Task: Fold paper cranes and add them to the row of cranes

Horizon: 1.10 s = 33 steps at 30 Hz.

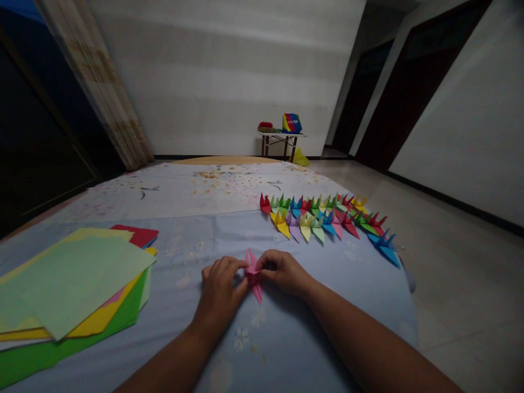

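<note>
A pink folded paper crane [253, 277] lies between my two hands near the middle of the tablecloth. Its long points stretch toward and away from me. My left hand [223, 281] grips its left side, thumb and fingertips closed on the paper. From the right, my right hand [284, 271] pinches the crane between thumb and curled forefinger. Part of the crane is hidden behind the fingertips. Beyond my right hand stand rows of finished paper cranes [305, 225] in red, green, yellow, blue, purple and pink.
Coloured paper sheets [98, 273] lie in a loose stack at the left. A pale blue flowered tablecloth [184, 338] covers the table's near part. Against the far wall stands a small table [282, 134] holding a colourful box [292, 123]. A yellow bag [301, 158] rests on the floor.
</note>
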Motion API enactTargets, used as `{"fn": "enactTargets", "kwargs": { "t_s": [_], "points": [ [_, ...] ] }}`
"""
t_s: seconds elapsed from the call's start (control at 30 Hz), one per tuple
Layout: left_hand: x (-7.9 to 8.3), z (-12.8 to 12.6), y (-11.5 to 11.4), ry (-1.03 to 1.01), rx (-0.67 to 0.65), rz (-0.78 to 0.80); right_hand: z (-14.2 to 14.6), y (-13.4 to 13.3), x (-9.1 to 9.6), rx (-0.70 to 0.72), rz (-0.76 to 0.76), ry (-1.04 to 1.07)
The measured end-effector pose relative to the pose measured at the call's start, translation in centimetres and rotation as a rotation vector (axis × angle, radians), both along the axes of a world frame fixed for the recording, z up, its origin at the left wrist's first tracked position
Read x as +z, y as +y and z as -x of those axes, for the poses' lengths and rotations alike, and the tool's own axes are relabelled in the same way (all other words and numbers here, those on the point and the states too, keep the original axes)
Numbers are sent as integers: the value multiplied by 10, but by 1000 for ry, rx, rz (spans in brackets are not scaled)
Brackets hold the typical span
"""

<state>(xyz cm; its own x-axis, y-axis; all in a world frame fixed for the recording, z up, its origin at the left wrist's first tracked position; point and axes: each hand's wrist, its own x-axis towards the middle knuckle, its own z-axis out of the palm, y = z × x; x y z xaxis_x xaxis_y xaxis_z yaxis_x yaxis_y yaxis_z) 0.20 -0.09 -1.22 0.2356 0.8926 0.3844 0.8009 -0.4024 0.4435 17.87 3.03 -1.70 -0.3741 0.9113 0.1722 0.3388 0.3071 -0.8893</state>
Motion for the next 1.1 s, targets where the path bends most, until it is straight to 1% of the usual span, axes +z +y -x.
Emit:
{"fn": "enactTargets", "kwargs": {
  "t_s": [0.13, 0.2, 0.43, 0.6, 0.87, 1.1],
  "points": [
    [2, 1, -2, 84, -77, -25, -8, 1, 1, 67, -188, -162],
    [3, 2, -2, 117, -106, -38, -12, 3, 1, 119, -237, -213],
    [5, 5, -8, 263, -149, -51, -21, 3, 3, 217, -286, -293],
    [7, 5, -12, 311, -173, -40, -21, 1, 5, 206, -288, -268],
    [12, 2, -17, 335, -222, -26, -21, 0, 3, 234, -362, -349],
    [12, -4, -25, 453, -191, 17, -21, 1, 4, 264, -394, -420]
  ]
}}
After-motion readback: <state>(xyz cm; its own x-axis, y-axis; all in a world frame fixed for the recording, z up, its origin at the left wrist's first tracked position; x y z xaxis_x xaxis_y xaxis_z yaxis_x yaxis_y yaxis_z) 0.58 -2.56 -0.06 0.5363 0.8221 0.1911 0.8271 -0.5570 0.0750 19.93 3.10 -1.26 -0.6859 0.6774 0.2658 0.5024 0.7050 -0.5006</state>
